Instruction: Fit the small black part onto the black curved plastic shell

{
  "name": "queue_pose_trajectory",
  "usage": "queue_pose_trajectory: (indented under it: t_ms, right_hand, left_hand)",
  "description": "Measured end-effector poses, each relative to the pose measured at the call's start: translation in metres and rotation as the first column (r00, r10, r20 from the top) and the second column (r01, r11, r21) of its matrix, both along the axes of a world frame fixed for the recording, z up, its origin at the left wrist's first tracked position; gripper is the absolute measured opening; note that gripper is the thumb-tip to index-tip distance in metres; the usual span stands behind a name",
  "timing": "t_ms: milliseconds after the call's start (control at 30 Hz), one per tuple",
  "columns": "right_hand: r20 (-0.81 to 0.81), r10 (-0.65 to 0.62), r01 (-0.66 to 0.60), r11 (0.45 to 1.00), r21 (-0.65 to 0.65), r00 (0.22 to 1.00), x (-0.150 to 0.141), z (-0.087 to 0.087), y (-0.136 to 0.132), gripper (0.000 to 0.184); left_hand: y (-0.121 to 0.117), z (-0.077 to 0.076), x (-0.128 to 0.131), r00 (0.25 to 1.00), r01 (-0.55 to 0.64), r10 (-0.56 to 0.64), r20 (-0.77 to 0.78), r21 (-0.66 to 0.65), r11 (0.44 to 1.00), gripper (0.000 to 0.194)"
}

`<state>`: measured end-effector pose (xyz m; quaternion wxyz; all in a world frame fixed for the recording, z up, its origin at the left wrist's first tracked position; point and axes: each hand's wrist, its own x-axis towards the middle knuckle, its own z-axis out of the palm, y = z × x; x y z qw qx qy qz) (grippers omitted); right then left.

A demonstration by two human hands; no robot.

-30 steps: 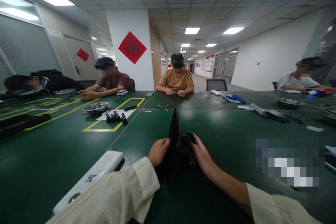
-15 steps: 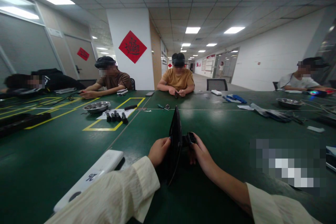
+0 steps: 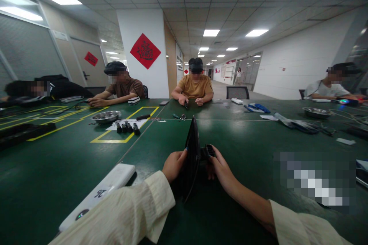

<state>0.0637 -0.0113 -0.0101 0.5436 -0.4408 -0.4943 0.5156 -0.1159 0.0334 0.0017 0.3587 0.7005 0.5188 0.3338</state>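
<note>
A thin black panel stands nearly edge-on in front of me, above the green table. A short black mount with a ribbed end sticks out from its right side. My left hand grips the panel's left face, thumb pressed near its edge and the other fingers hidden behind it. Around the mount's ribbed end closes my right hand, its thumb on top and some fingertips showing below. Beside my left forearm lies a long white device marked with a number.
Several black cylindrical parts stand by a metal bowl at left. Scissors lie ahead; gloves and another bowl are at right. Co-workers sit across the table, one opposite. A blurred-out patch covers something at near right.
My hands and the black panel stay almost still. The co-worker opposite has moved their hands apart, a dark object in one. A distant person has come into view by the glass doors and moved left.
</note>
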Motion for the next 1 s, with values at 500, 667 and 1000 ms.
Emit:
queue_pose_trajectory:
  t_ms: [500, 667, 1000]
  right_hand:
    - [0.006, 0.009, -0.009, 1.0, -0.002, 1.0, 0.001, -0.001, 0.001, 0.065]
    - [-0.007, 0.008, -0.008, 1.0, -0.01, 1.0, 0.001, -0.002, 0.001, 0.063]
    - [-0.003, -0.001, 0.001, 1.0, -0.011, 1.0, 0.0, -0.001, 0.002, 0.065]
  left_hand:
    - [0.003, -0.002, 0.0, 0.997, -0.001, 0.0, -0.073, -0.016, 1.0, 0.069]
    - [0.001, -0.001, 0.0, 0.996, -0.019, 0.016, -0.092, -0.026, 0.999, 0.066]
    - [-0.004, 0.006, 0.0, 0.99, -0.037, 0.04, -0.134, 0.022, 0.999, 0.033]
